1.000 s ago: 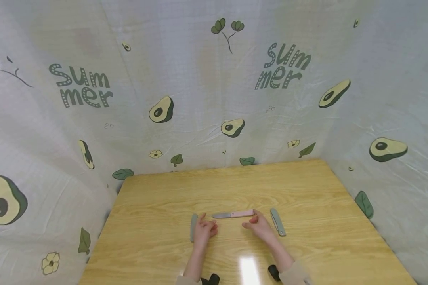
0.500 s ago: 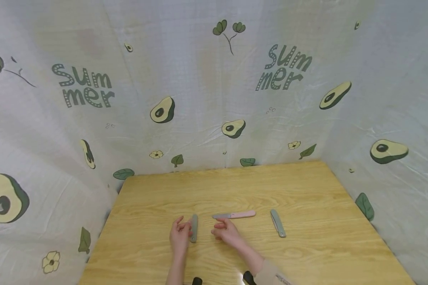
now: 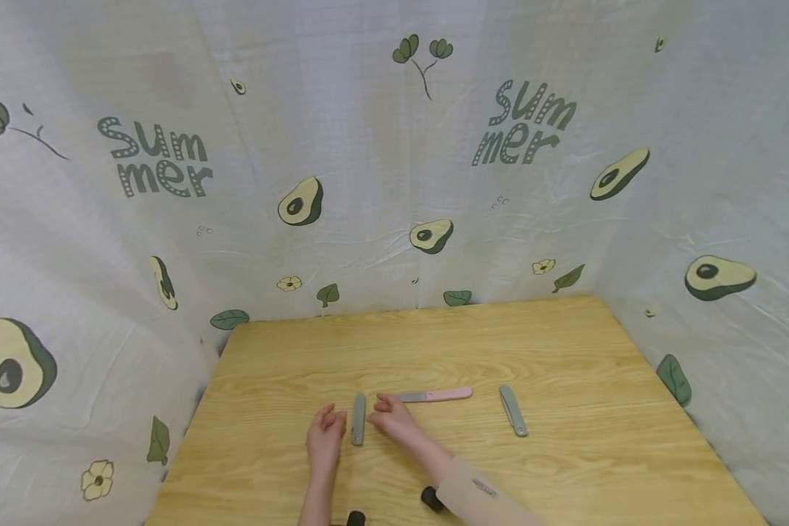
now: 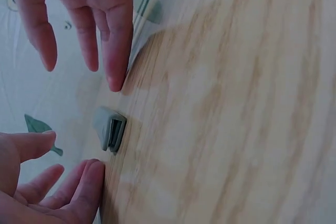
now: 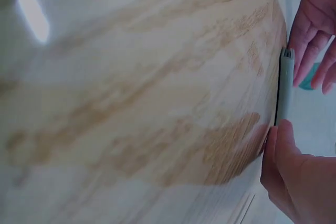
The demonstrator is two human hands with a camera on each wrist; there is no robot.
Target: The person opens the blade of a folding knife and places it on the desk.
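Observation:
A sage-green folding knife (image 3: 358, 419) lies folded on the wooden table, pointing away from me, between my two hands. Just left of it is my left hand (image 3: 325, 437), its fingers relaxed and holding nothing. On the other side my right hand (image 3: 396, 419) reaches in with loosely bent fingers, also holding nothing. In the left wrist view a gap shows between the folded knife (image 4: 110, 129) and both hands. Beyond the right hand lies a pink-handled knife (image 3: 450, 394), blade out and pointing left, its tip hidden by that hand.
Another folded green knife (image 3: 513, 410) lies tilted on the right of the table (image 3: 565, 351). White cloth (image 3: 368, 146) printed with avocados, leaves and lettering hangs around the table's back and sides. Black wrist bands (image 3: 432, 500) show on the arms.
The right hand has left the pink knife's handle and moved left to the folded green knife. The left hand has shifted left across that knife to its outer side. The knives stay put.

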